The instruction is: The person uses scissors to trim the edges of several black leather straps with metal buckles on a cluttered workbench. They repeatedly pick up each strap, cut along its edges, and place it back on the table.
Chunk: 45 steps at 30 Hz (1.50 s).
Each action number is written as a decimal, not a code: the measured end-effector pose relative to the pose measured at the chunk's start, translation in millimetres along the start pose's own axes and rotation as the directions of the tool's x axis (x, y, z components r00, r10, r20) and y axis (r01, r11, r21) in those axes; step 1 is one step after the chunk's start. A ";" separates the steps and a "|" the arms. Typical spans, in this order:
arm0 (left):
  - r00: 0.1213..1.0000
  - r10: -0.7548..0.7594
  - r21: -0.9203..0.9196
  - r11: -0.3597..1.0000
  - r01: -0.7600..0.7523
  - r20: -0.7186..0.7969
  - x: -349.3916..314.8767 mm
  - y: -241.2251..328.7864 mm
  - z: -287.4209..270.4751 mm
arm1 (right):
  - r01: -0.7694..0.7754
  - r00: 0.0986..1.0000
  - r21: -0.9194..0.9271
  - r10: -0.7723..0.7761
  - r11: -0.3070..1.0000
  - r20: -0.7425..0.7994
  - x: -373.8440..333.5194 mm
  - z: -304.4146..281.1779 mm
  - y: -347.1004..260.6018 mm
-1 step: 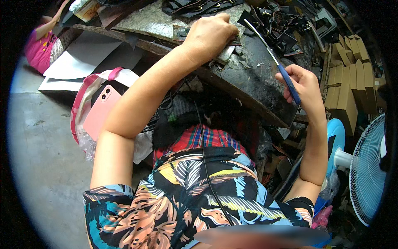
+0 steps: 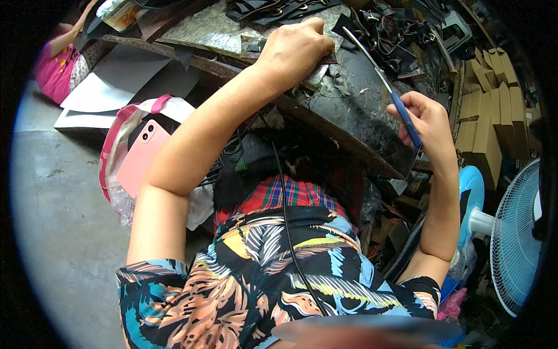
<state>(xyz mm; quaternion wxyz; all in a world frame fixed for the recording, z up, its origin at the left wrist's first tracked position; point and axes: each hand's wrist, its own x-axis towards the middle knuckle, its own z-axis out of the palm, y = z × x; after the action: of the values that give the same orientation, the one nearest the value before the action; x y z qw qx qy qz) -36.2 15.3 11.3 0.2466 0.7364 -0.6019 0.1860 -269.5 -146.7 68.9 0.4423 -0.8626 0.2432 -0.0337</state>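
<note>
My left hand (image 2: 295,51) is closed in a fist at the near edge of the workbench (image 2: 363,116). Its fingers curl away from view, so whatever they grip is hidden. A flat dark piece with a brownish edge (image 2: 251,46) shows beside and under that hand. To the right, my right hand (image 2: 427,119) is wrapped around a blue-handled tool (image 2: 404,116) with a long, thin metal shaft. The shaft slants up and left, its tip close to a pile of black straps (image 2: 395,41) with small metal fittings.
More black straps (image 2: 279,9) lie at the far edge. Brown cardboard boxes (image 2: 488,110) and a fan (image 2: 517,238) stand at right. A pink phone (image 2: 143,154) rests in a pink-trimmed bag by my left arm. Another person in pink (image 2: 55,70) is at far left.
</note>
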 end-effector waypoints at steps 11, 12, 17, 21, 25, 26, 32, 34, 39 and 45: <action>0.992 -0.057 -0.030 0.998 0.054 -0.111 1.2 -7.2 19.4 | 0.148 0.968 -0.629 -0.243 0.763 -0.067 -9.7 13.9 -7.5; 0.989 -0.075 -0.040 0.997 0.071 -0.126 1.1 -7.6 20.0 | 0.149 0.962 -0.664 -0.263 0.733 -0.075 -9.0 16.6 -9.4; 0.988 -0.084 -0.126 0.990 0.067 -0.132 0.7 -12.7 18.1 | 0.138 0.947 -0.720 -0.303 0.680 -0.105 -12.8 14.9 -21.8; 0.986 -0.110 -0.161 0.983 0.089 -0.127 0.9 -14.7 18.0 | 0.142 0.929 -0.764 -0.351 0.630 -0.117 -12.3 16.5 -28.1; 0.985 -0.107 -0.186 0.979 0.081 -0.134 1.1 -15.4 17.2 | 0.139 0.915 -0.820 -0.389 0.555 -0.109 -8.7 26.5 -30.1; 0.986 -0.112 -0.190 0.978 0.087 -0.124 1.4 -15.6 16.9 | 0.138 0.912 -0.831 -0.396 0.539 -0.106 -8.9 28.2 -30.7; 0.985 -0.092 -0.158 0.985 0.069 -0.146 1.1 -12.6 21.1 | 0.113 0.899 -0.860 -0.419 0.498 -0.125 -9.6 34.3 -30.9; 0.985 -0.113 -0.138 0.986 0.095 -0.130 1.2 -10.5 25.7 | 0.136 0.900 -0.844 -0.421 0.520 -0.114 -9.2 35.8 -28.4; 0.976 -0.188 -0.185 0.969 0.165 -0.112 4.0 -9.5 29.3 | 0.143 0.911 -0.863 -0.404 0.485 -0.076 -4.6 44.6 -20.1; 0.975 -0.173 -0.360 0.926 0.113 -0.141 3.3 -30.0 1.9 | 0.169 0.935 -0.777 -0.349 0.606 -0.069 -0.8 36.1 -16.4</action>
<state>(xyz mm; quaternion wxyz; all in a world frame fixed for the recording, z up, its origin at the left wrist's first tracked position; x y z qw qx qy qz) -6.2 16.2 7.4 0.4369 0.7042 -0.5467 0.1195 -253.9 -111.3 59.9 0.0008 -0.9847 0.1524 -0.0849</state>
